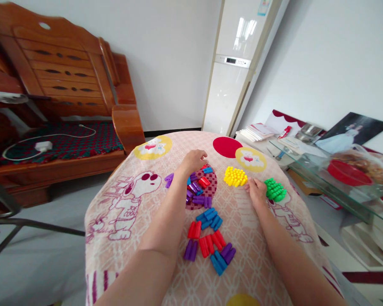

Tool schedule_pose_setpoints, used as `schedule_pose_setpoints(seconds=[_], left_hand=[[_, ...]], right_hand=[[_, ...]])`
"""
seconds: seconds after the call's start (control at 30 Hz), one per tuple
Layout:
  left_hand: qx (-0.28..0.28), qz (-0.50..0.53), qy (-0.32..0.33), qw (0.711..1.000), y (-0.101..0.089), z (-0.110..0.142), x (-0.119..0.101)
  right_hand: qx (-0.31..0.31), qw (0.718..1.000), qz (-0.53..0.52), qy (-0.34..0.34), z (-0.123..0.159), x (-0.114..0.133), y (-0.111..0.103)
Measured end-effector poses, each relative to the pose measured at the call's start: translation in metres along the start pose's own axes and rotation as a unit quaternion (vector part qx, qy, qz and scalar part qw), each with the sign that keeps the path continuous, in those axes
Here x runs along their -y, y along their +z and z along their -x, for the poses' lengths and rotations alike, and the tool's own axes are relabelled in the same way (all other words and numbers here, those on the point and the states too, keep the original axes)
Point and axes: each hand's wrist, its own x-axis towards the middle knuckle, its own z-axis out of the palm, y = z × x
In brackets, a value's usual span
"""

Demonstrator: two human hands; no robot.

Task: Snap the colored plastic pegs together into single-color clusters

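My left hand [194, 161] hovers over the far side of a mixed pile of small plastic pieces, its fingers bent but apart and nothing visible in them. In that pile lie purple pieces [198, 199], red pieces [204, 182] and blue pieces [207, 170], partly hidden by my forearm. Close to the right edge of a yellow cluster of pieces [235, 177] is my right hand [257, 191], fingers curled together; what they hold, if anything, is hidden. A green cluster [275, 190] sits just right of that hand. Nearer me are blue [210, 219], red [207, 245] and purple pieces [190, 250] in small groups.
A patterned cloth [124, 263] covers the round table. Behind it at left stands a wooden bench [67, 85] with a white charger [44, 146]. To the right, a glass shelf [332, 182] carries a red bowl [347, 173]. A white air conditioner [230, 76] stands at the back.
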Motion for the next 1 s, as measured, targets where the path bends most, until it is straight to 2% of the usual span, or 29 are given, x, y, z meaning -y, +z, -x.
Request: schedule_pose_setpoints(seconds=[0.1,0.2,0.3,0.37,0.47,0.53,0.7,0.8,0.87,0.97,1.0], left_hand=[[-0.029,-0.010,-0.010,0.999,0.006,0.002,-0.002],[-0.053,-0.041,-0.045,0.997,0.025,0.001,0.001],[-0.014,-0.078,-0.113,0.990,0.043,-0.002,0.006],[0.026,-0.100,-0.133,0.986,0.049,-0.004,0.010],[0.067,-0.109,-0.091,0.988,0.050,-0.001,0.011],[0.077,-0.108,-0.058,0.989,0.049,0.010,0.010],[0.086,-0.095,0.040,0.991,0.051,0.066,0.003],[0.104,-0.051,0.088,0.989,0.043,0.091,0.000],[0.084,-0.025,0.081,0.993,0.034,0.093,-0.003],[0.011,-0.028,0.018,0.999,0.025,0.084,-0.011],[0.007,-0.034,0.006,0.999,0.025,0.080,-0.015]], right_hand=[[0.076,0.991,-0.099,0.049,0.010,0.001,-0.016],[0.130,0.973,-0.172,0.086,0.026,0.000,-0.035],[0.155,0.962,-0.206,0.095,0.040,-0.002,-0.047],[0.158,0.962,-0.208,0.082,0.046,-0.005,-0.049],[0.153,0.967,-0.196,0.054,0.047,-0.009,-0.045],[0.160,0.971,-0.173,0.041,0.043,-0.012,-0.040],[0.186,0.978,-0.092,0.003,0.034,-0.016,-0.033],[0.185,0.981,-0.036,-0.036,0.035,-0.010,-0.035],[0.182,0.981,0.002,-0.059,0.039,-0.002,-0.038],[0.178,0.979,0.046,-0.086,0.047,0.012,-0.040],[0.177,0.978,0.055,-0.095,0.049,0.016,-0.040]])
